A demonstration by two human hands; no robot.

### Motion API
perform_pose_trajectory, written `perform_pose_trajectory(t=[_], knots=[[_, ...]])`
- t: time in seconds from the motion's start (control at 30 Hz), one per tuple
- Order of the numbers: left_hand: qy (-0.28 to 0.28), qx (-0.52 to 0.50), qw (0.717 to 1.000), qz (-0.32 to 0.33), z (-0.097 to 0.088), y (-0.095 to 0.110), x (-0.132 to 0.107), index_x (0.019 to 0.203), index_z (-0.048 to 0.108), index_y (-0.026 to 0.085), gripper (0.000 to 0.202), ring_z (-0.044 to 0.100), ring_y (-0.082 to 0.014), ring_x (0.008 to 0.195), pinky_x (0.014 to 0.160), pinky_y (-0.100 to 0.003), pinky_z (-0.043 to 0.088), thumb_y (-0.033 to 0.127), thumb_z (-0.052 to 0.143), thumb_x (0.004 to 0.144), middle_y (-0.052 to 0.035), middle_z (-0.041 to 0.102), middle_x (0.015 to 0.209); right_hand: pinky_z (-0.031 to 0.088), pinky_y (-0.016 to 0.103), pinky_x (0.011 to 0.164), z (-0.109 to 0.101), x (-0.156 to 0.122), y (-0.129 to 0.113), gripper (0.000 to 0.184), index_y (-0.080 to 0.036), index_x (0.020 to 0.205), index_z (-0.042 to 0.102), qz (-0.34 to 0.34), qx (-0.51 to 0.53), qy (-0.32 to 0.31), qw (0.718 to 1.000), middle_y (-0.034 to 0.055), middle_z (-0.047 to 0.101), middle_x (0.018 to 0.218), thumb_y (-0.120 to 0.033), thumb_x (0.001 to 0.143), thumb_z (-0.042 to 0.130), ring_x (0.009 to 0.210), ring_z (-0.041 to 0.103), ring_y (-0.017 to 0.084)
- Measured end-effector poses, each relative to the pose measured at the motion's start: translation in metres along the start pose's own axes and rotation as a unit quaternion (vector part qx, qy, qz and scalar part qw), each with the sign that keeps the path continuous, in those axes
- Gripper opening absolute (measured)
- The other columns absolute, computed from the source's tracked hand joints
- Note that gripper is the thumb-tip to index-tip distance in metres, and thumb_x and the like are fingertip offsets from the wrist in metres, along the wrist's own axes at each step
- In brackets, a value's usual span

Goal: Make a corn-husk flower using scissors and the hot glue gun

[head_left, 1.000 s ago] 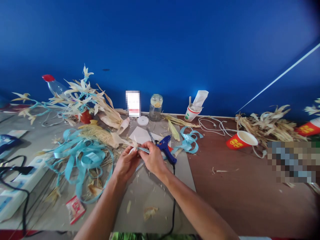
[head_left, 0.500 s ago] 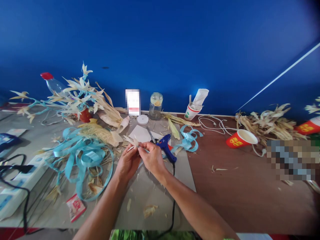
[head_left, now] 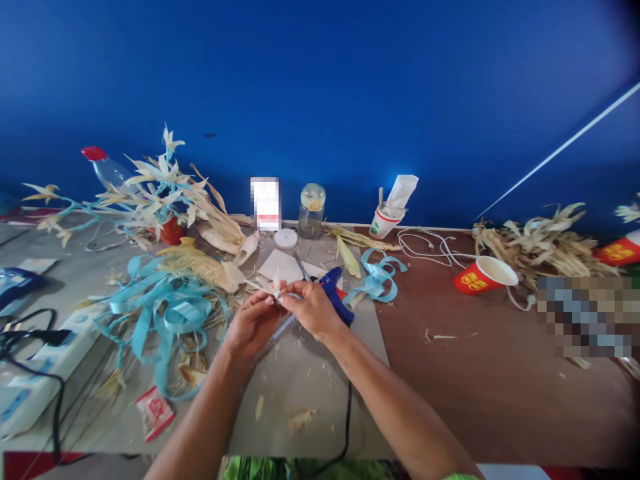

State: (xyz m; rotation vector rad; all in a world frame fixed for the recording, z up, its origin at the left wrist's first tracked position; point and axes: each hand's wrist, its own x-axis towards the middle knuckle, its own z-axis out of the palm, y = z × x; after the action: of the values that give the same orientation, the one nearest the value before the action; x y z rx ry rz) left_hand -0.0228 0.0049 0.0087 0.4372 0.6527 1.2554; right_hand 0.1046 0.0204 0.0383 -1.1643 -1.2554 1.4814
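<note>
A small pale corn husk flower [head_left: 277, 283] is pinched between the fingertips of both hands, low over the middle of the table. My left hand [head_left: 253, 323] closes on its base from the left. From the right, my right hand [head_left: 313, 308] grips the same spot with thumb and forefinger, hiding part of it. A strip of light blue ribbon [head_left: 284, 328] hangs below the fingers. Just right of my right hand lies a blue glue gun [head_left: 334, 293], partly covered by the hand. Scissors [head_left: 301, 265] and white paper [head_left: 280, 264] lie behind the hands.
Left are tangled blue ribbon [head_left: 185, 313], a power strip [head_left: 55, 367], a red packet [head_left: 155, 412] and a husk-flower branch [head_left: 165, 177]. A glass jar [head_left: 313, 213] and a paper cup [head_left: 385, 223] stand behind. A red cup [head_left: 485, 275] lies tipped near dried husks [head_left: 540, 240].
The husk flower has turned between the fingers, its petals now pointing more upward. My right hand has shifted slightly right, covering more of the glue gun.
</note>
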Motion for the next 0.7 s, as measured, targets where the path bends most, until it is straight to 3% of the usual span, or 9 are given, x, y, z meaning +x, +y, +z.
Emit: perform_pose_trajectory(t=[0.13, 0.3, 0.43, 0.7], knots=[[-0.027, -0.002, 1.0, 0.004, 0.0023, -0.0009, -0.001, 0.068, 0.068, 0.014, 0.01, 0.062, -0.0159, 0.077, 0.079, -0.031, 0.048, 0.017, 0.074, 0.06, -0.006, 0.07, 0.082, 0.035, 0.022, 0.055, -0.0059, 0.0045, 0.0011, 0.01, -0.015, 0.059, 0.059, 0.081, 0.125, -0.049, 0.988, -0.005, 0.055, 0.051, -0.023, 0.054, 0.062, 0.049, 0.046, 0.008], [-0.008, 0.053, 0.999, -0.001, -0.0026, -0.0039, 0.0015, 0.072, 0.071, 0.013, 0.014, 0.063, -0.0146, 0.071, 0.073, -0.028, 0.049, 0.018, 0.076, 0.059, -0.0056, 0.071, 0.074, 0.034, 0.022, 0.055, -0.0084, 0.0043, -0.0021, 0.011, -0.014, 0.061, 0.062, 0.118, 0.123, -0.087, 0.981, -0.0053, 0.054, 0.05, -0.021, 0.053, 0.063, 0.049, 0.044, 0.007], [0.01, 0.047, 0.999, 0.012, -0.0041, -0.003, 0.0027, 0.072, 0.071, 0.013, 0.015, 0.062, -0.014, 0.073, 0.074, -0.027, 0.048, 0.014, 0.077, 0.058, -0.0047, 0.07, 0.076, 0.035, 0.022, 0.057, -0.007, 0.0046, 0.0011, 0.01, -0.014, 0.061, 0.063, 0.094, 0.056, -0.053, 0.993, -0.0054, 0.054, 0.05, -0.022, 0.056, 0.064, 0.051, 0.046, 0.008], [0.003, 0.039, 0.999, -0.009, -0.002, -0.0003, 0.0038, 0.076, 0.069, 0.011, 0.016, 0.061, -0.0132, 0.072, 0.074, -0.025, 0.048, 0.014, 0.074, 0.06, -0.0048, 0.068, 0.076, 0.043, 0.025, 0.066, -0.0064, 0.0046, 0.0068, 0.016, -0.014, 0.071, 0.067, 0.034, -0.024, -0.04, 0.998, 0.0022, 0.067, 0.072, -0.026, 0.062, 0.062, 0.071, 0.06, 0.016]])
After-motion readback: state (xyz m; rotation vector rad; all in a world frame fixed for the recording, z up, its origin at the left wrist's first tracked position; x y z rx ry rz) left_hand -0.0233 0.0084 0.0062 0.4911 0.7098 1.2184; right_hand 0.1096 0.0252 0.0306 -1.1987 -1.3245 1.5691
